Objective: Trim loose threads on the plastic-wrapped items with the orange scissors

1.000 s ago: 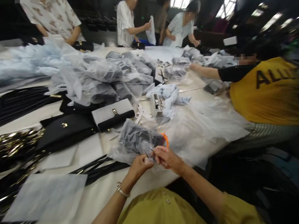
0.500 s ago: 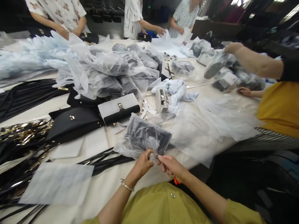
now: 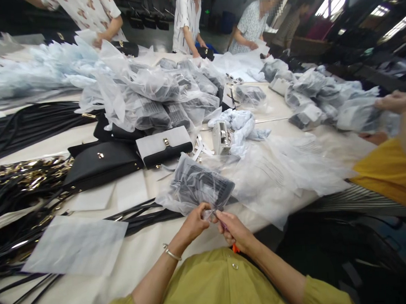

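Note:
In front of me on the table lies a dark ribbed item wrapped in a clear plastic bag (image 3: 202, 181). At its near edge, my left hand (image 3: 197, 222) is closed, pinching the plastic between thumb and finger. My right hand (image 3: 234, 229) is wrapped round a slim tool (image 3: 223, 224) whose purple part shows between the fingers; its tip meets the plastic beside my left fingertips. Something orange shows just below that hand, and its link to the tool is hidden. Beyond the wrapped item sit a black and white handbag (image 3: 165, 147) and a black handbag (image 3: 103, 164).
A tape dispenser (image 3: 221, 138) stands near crumpled pale-blue wrapping (image 3: 244, 127). Empty plastic bags (image 3: 275, 175) spread to the right. Wrapped bags (image 3: 158, 86) pile up mid-table. Black straps (image 3: 34, 127) and white sheets (image 3: 76, 245) lie left. Co-workers stand across the table and at right.
My hands stay nearly in place on the plastic. The co-worker's arm at right has pulled back toward the right edge, and the people across have shifted their arms.

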Motion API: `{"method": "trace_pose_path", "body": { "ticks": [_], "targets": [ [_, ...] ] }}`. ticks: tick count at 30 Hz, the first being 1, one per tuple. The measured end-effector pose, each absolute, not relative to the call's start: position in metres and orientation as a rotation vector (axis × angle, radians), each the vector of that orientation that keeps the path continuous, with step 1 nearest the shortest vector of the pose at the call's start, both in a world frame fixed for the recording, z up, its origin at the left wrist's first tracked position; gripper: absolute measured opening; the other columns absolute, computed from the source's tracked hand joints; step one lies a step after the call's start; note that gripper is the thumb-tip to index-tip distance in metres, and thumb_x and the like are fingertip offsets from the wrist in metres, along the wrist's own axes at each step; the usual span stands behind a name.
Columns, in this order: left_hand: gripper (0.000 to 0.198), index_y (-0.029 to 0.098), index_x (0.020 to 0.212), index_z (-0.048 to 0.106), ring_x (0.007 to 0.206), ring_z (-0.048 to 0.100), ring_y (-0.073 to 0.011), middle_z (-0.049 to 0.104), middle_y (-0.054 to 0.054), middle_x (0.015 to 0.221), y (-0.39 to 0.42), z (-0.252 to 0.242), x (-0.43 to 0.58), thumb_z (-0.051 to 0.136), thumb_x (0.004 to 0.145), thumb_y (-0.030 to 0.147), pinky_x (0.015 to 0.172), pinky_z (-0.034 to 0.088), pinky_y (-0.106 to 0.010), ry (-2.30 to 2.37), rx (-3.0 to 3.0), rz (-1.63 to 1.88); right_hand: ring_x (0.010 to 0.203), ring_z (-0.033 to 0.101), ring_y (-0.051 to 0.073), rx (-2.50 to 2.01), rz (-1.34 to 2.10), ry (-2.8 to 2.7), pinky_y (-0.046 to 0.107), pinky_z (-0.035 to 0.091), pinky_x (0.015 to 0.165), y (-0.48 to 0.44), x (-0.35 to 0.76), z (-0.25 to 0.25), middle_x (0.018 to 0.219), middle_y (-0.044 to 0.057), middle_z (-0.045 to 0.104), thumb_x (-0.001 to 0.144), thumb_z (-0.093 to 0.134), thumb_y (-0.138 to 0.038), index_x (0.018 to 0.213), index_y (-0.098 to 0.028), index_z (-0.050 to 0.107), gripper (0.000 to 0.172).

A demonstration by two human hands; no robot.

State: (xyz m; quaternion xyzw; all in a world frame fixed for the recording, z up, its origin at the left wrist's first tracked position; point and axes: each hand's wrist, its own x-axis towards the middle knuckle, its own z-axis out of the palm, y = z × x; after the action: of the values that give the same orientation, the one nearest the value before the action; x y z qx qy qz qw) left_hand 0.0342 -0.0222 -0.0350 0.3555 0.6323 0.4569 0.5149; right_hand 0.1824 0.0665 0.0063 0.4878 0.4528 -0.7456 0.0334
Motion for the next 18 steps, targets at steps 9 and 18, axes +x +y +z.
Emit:
{"method": "trace_pose_path", "body": {
  "ticks": [9, 18],
  "targets": [
    [0.059, 0.016, 0.114, 0.055, 0.062, 0.036, -0.0112, 0.038, 0.007, 0.067, -0.023, -0.037, 0.035, 0.05, 0.056, 0.008, 0.058, 0.029, -0.025, 1.552, 0.863, 1.06, 0.032, 0.022, 0.002, 1.501, -2.302, 1.43, 0.019, 0.008, 0.034, 0.066, 0.17, 0.003, 0.052, -0.009, 0.047, 0.075, 0.061, -0.072, 0.084, -0.018, 0.058, 0.055],
    [0.061, 0.016, 0.117, 0.054, 0.065, 0.039, -0.0117, 0.042, 0.006, 0.071, -0.025, -0.035, 0.035, 0.051, 0.056, 0.008, 0.061, 0.031, -0.025, 1.511, 0.863, 1.072, 0.032, 0.018, 0.001, 1.492, -2.316, 1.309, 0.019, 0.006, 0.034, 0.073, 0.167, -0.001, 0.049, -0.01, 0.041, 0.079, 0.06, -0.068, 0.081, -0.017, 0.059, 0.051]
  ]
}}
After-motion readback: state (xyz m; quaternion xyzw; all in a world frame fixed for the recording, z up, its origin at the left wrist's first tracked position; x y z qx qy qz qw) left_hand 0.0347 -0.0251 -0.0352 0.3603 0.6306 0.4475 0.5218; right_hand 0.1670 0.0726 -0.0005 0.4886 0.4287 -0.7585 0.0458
